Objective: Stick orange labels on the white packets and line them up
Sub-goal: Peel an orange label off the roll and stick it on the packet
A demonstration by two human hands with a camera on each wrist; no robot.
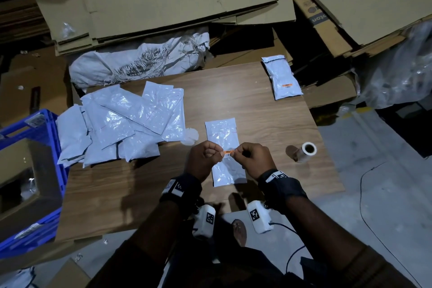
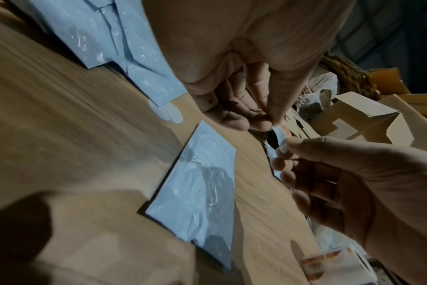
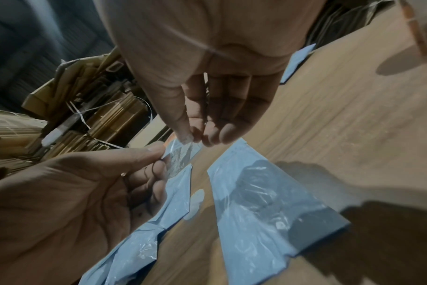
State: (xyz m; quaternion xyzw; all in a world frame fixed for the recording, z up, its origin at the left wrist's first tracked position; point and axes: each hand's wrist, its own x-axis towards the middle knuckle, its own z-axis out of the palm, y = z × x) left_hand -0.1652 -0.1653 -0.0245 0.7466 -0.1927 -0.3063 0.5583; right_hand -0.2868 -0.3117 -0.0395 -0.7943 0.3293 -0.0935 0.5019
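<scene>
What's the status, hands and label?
Both hands, left hand and right hand, pinch orange label above white packet. Not stuck yet. Nothing in the way.

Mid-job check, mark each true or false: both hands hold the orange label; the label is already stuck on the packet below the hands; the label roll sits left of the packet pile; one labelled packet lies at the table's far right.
1. Both the left hand and the right hand pinch the orange label. True.
2. The label is already stuck on the single packet. False: it is held above it.
3. The label roll sits left of the packet pile. False: it lies to the right.
4. A labelled packet lies at the table's far right. True.
</scene>
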